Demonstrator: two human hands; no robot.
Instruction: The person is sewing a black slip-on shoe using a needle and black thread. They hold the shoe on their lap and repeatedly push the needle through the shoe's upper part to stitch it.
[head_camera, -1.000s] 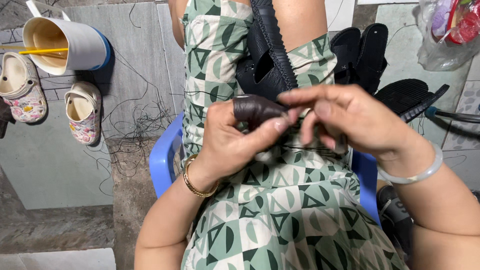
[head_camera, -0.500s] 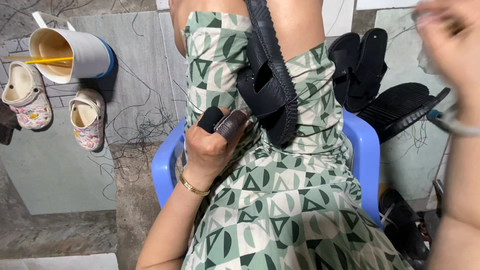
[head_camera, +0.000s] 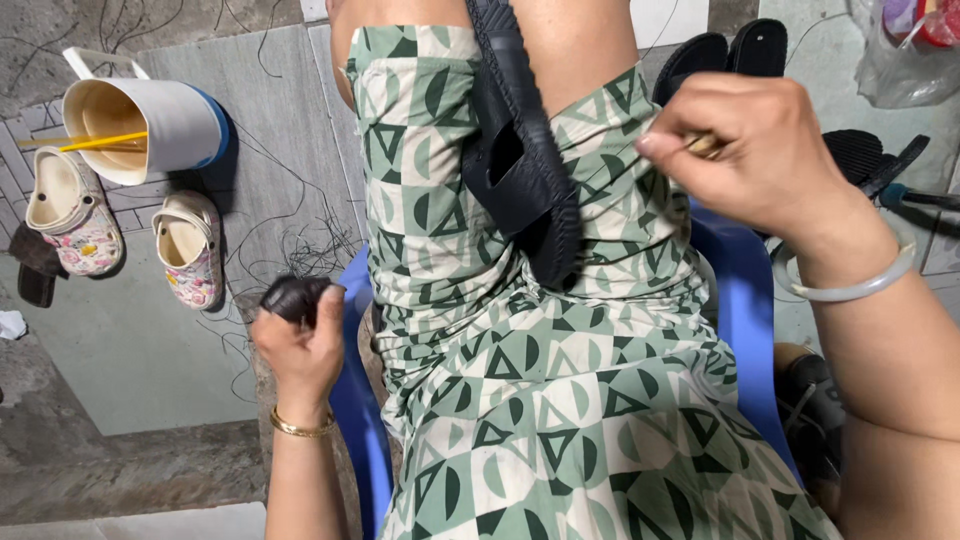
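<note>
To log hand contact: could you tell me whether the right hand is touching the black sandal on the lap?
Apart: the head view shows green fabric between the right hand and the black sandal.

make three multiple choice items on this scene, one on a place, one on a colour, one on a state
1. Where does the black sandal lie?
A. on the lap, on the green patterned dress
B. inside the white cup
C. on the floor by the clogs

2. What colour is the plastic chair?
A. red
B. blue
C. yellow

3. What is the left hand doing?
A. lying flat and open
B. gripping a dark strap piece
C. holding a clog

Answers: 1 A, it rests on the dress; 2 B, blue shows both sides; 3 B, the fingers are shut around the piece.
</note>
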